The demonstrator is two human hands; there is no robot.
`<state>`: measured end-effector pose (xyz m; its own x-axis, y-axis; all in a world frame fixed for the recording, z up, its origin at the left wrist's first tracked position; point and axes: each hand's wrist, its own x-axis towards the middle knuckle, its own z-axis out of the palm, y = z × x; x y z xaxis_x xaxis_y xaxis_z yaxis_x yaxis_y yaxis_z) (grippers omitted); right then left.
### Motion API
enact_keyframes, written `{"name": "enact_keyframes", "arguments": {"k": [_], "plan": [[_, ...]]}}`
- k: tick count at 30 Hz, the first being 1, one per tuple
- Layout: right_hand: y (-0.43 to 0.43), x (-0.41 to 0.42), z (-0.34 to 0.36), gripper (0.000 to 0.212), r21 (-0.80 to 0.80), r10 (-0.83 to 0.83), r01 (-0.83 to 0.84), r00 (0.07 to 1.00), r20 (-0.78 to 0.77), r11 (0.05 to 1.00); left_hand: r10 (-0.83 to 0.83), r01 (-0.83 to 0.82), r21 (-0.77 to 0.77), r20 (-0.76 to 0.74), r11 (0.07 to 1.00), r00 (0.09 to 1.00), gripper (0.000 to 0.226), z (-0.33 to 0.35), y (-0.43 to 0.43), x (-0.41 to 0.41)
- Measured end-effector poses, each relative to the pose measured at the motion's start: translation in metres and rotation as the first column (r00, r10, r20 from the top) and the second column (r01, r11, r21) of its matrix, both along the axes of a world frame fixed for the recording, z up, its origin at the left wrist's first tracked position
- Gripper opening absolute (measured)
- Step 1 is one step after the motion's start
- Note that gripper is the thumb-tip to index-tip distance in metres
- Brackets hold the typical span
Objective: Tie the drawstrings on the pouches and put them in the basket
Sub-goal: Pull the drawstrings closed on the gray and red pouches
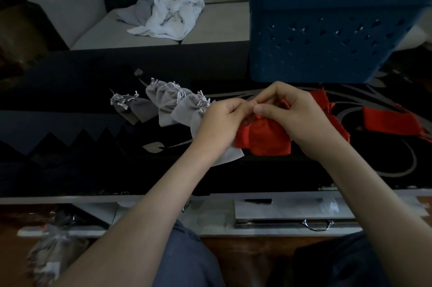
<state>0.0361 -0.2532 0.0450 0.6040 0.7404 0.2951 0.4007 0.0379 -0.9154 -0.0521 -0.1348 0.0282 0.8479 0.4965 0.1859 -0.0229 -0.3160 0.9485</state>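
A red pouch (264,137) lies at the middle of the dark table (81,146), its gathered neck between both hands. My left hand (219,123) and my right hand (289,111) pinch at that neck, fingertips meeting above the cloth; the drawstrings are hidden by my fingers. Several grey pouches (168,104) with white strings lie in a row to the left, one partly under my left wrist. More red pouches (388,121) lie to the right. The blue perforated basket (327,36) stands at the back right, just behind my right hand.
A pale sofa (222,22) runs behind the table with a heap of white and grey cloth (168,15) on it. A shelf under the table's front edge holds a flat white box (292,212). A bundle of grey cloth (51,251) lies at the lower left.
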Motion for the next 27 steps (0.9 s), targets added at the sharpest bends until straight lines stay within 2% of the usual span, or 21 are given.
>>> {"name": "enact_keyframes", "arguments": {"k": [7,11,15,19,23,27], "plan": [[0.0016,0.0024,-0.0028,0.011,0.011,-0.059,0.06,0.998,-0.031,0.998,-0.08,0.081,-0.075,0.014,0.994,0.997,0.029,0.001,-0.001,-0.0026],[-0.0004,0.0076,-0.0059,0.01,-0.101,-0.084,0.092,0.994,0.076,0.991,-0.14,0.138,-0.028,-0.046,0.99,0.989,0.014,0.0003,-0.0016,-0.0034],[0.0011,0.0081,-0.0083,0.007,-0.18,-0.136,0.16,0.981,0.139,0.971,-0.082,0.085,0.056,-0.062,0.995,0.995,0.011,-0.0042,-0.0004,0.0006],[-0.0004,0.0093,-0.0081,0.006,-0.217,-0.12,0.153,0.98,0.158,0.964,-0.053,0.059,0.093,-0.069,0.994,0.996,0.005,-0.0043,-0.0009,0.001],[-0.0001,0.0076,-0.0072,0.024,-0.311,-0.095,0.146,0.98,0.174,0.939,-0.048,0.051,0.09,-0.035,0.995,0.998,0.01,-0.0038,-0.0018,0.0001],[0.0035,0.0045,-0.0072,0.02,-0.221,-0.127,0.155,0.983,0.135,0.963,-0.029,0.029,0.11,-0.007,0.994,1.0,0.016,-0.0004,-0.0032,-0.0004]]}}
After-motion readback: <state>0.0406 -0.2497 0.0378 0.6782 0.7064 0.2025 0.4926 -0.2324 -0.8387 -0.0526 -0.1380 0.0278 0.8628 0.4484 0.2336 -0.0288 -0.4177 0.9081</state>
